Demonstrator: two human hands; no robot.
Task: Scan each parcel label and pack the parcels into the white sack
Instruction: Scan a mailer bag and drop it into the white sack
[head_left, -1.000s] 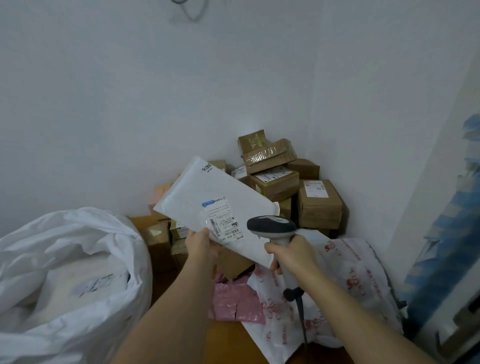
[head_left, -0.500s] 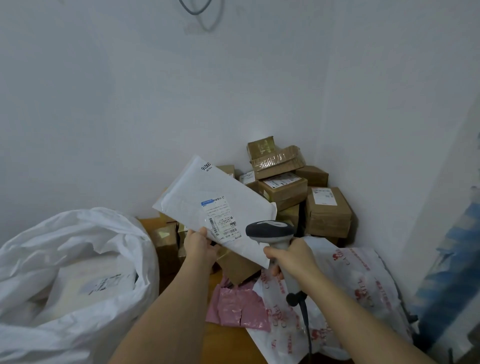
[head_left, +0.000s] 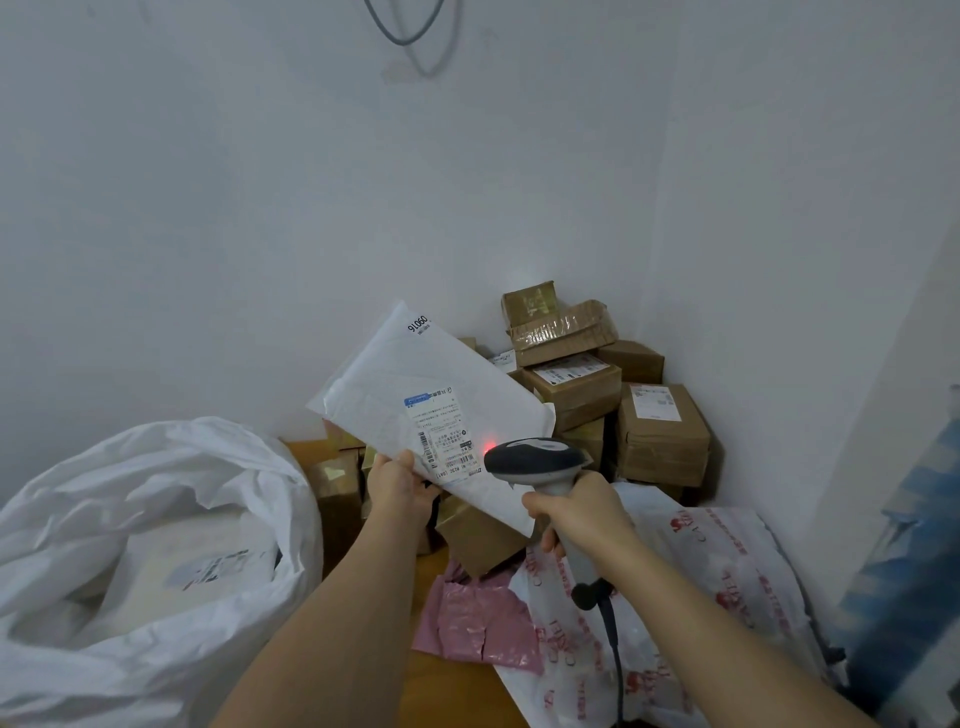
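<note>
Parcel in hand: white poly mailer (head_left: 415, 384), held up in the air, tilted, in front of the stacked cardboard boxes (head_left: 613, 395) in the far corner.
Left hand (head_left: 402, 486): pinches the mailer's near edge, thumb on the printed face just beside the shipping label (head_left: 441, 436).
Right hand (head_left: 582, 514): fingers wrapped round the grip of the handheld barcode scanner (head_left: 540, 462); the scanner head points at the label, and a red spot shows on the mailer just right of the label.
Hands: apart, each clamped on its own item.
Stiffness: judged soft and flexible; the film is creased and holds no flat plane by itself.
Weight: judged light, since a one-edge pinch carries it.
Surface: smooth plastic film, likely slippery; a firm pinch is advised.
Fragility: contents hidden; cannot tell.
Grip point: near edge or a corner, clear of the label, so the barcode stays uncovered.
Destination: white sack (head_left: 171, 467), open at near left, a labelled parcel already inside.
Other parcels: pink mailer (head_left: 478, 618) and a red-printed white bag (head_left: 717, 587) at near right.
</note>
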